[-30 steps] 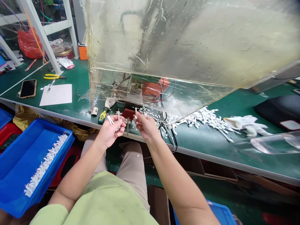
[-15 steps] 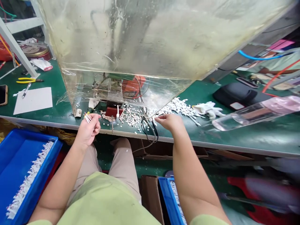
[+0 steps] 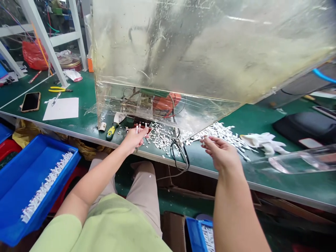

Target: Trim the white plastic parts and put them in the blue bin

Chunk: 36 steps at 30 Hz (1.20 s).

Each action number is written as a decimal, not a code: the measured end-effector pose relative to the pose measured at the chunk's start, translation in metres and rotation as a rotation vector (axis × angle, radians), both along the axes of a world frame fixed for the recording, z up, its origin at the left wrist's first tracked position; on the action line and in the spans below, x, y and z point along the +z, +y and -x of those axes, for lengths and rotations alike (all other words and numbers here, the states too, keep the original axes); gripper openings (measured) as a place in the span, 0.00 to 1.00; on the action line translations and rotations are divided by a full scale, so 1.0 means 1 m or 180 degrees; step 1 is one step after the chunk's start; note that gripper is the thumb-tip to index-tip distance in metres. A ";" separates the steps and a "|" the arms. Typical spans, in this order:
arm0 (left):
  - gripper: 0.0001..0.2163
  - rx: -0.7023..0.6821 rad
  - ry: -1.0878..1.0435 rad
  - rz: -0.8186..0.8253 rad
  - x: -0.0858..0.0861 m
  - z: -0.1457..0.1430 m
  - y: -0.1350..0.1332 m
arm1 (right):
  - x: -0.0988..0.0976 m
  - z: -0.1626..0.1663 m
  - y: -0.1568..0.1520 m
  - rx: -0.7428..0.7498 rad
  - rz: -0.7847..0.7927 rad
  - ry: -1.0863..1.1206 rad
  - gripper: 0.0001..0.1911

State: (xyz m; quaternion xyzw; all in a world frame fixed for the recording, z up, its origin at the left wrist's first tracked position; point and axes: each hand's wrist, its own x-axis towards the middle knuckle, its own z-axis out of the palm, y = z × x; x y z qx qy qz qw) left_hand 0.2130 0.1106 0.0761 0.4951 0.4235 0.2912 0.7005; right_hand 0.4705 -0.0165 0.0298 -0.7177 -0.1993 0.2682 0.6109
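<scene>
My left hand [image 3: 134, 139] is closed around a few slim white plastic pieces [image 3: 137, 128] that poke up from the fingers. It is at the dark red block [image 3: 150, 130] under the clear shield, and another white piece [image 3: 146, 125] stands upright by its fingertips. My right hand [image 3: 222, 148] hovers at the near edge of a pile of slim white pieces [image 3: 228, 133]. Its thumb and fingers are pinched together; what they hold, if anything, is too small to make out. Small pale chips [image 3: 161, 134] lie scattered between the hands.
A big clear plastic shield [image 3: 183, 52] hangs over the bench. A yellow-green handled tool [image 3: 112, 131], black cables [image 3: 186, 159], a white glove [image 3: 258, 140], a phone [image 3: 30, 102], paper [image 3: 61, 109] and pliers [image 3: 59, 89] lie on it. Blue trays [image 3: 28, 171] with white pieces flank my legs.
My left hand has moved right, up to the red block. My right hand has drawn back slightly from the white pile, fingers still pinched. The view has swung left.
</scene>
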 end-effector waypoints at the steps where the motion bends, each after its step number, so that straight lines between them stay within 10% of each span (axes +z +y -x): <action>1: 0.11 0.0029 -0.0015 0.0028 0.001 -0.003 0.001 | 0.006 0.005 -0.003 -0.0016 -0.0193 -0.0011 0.23; 15: 0.17 -0.0322 -0.1328 0.0803 0.027 0.032 -0.034 | 0.041 0.136 0.005 0.1587 -0.0487 -0.0516 0.18; 23: 0.10 0.0088 -0.0488 -0.1258 0.024 0.036 -0.037 | 0.048 0.167 0.019 0.2270 -0.0323 -0.0687 0.20; 36: 0.17 0.0801 -0.0963 -0.0591 0.017 0.064 -0.025 | 0.025 0.174 0.092 0.1560 -0.0526 0.1244 0.23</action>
